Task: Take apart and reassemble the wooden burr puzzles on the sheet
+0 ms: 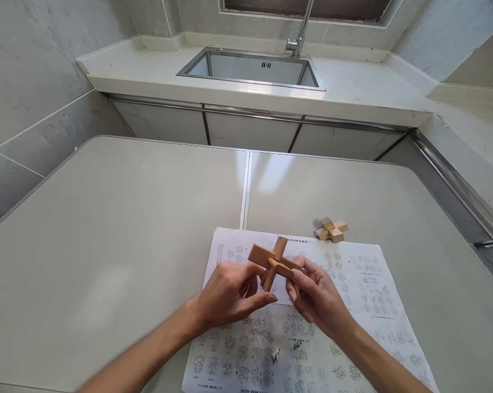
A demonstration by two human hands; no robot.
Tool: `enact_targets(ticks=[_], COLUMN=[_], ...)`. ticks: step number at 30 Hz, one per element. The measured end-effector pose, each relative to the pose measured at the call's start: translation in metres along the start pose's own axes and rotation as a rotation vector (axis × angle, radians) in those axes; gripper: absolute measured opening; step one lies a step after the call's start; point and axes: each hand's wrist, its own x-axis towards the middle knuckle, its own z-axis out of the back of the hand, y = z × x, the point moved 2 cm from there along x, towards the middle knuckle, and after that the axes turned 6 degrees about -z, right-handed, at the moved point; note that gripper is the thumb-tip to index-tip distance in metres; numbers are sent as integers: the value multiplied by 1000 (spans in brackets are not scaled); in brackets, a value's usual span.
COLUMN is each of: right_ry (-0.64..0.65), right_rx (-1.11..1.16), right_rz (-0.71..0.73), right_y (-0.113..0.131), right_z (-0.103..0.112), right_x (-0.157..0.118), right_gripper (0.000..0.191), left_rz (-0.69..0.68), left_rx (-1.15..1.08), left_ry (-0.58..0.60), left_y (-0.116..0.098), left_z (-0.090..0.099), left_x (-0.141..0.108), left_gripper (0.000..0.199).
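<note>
A brown wooden interlocking burr puzzle (pixel 277 261), shaped like a cross of joined bars, is held above a printed sheet. My right hand (pixel 318 292) pinches the ends of its right-hand bars between thumb and fingers. At its lower left is my left hand (pixel 233 292), index fingertip against the puzzle and the other fingers curled. The left thumb is stretched out just below the lower bar, apart from the index finger. Under both hands lies the paper sheet (pixel 295 355), covered with small line diagrams and a few dark worn spots.
A second, paler wooden burr puzzle (pixel 332 230) sits at the sheet's upper edge. The pale table (pixel 119 229) has a seam down its middle. Beyond it, a counter (pixel 355 82) holds a sink (pixel 250 68) and a metal faucet (pixel 297 43). Tiled walls rise on both sides.
</note>
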Motion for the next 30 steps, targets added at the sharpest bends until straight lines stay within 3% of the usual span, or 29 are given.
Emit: enact_targets(ticks=[7, 16, 23, 24, 27, 30], right_ry=[-6, -47, 31, 38, 63, 83], right_rx=[-72, -94, -148, -167, -205, -237], right_rz=[58, 67, 75, 95, 159, 128], right_y=[-2, -3, -2, -1, 4, 7], right_z=[-2, -4, 0, 0, -1, -2], right_x=[-2, -5, 0, 0, -2, -5], right_gripper=[34, 35, 25, 32, 75, 89], left_rz=[188, 225, 209, 202, 182, 171], left_rx=[-187, -282, -242, -243, -254, -251], left_ry=[35, 30, -41, -42, 8, 92], left_y=[-4, -7, -9, -9, -8, -6], left_z=[-4, -3, 1, 1, 0, -3], left_x=[3, 5, 7, 7, 7, 5], left_gripper=[31, 32, 34, 34, 29, 25])
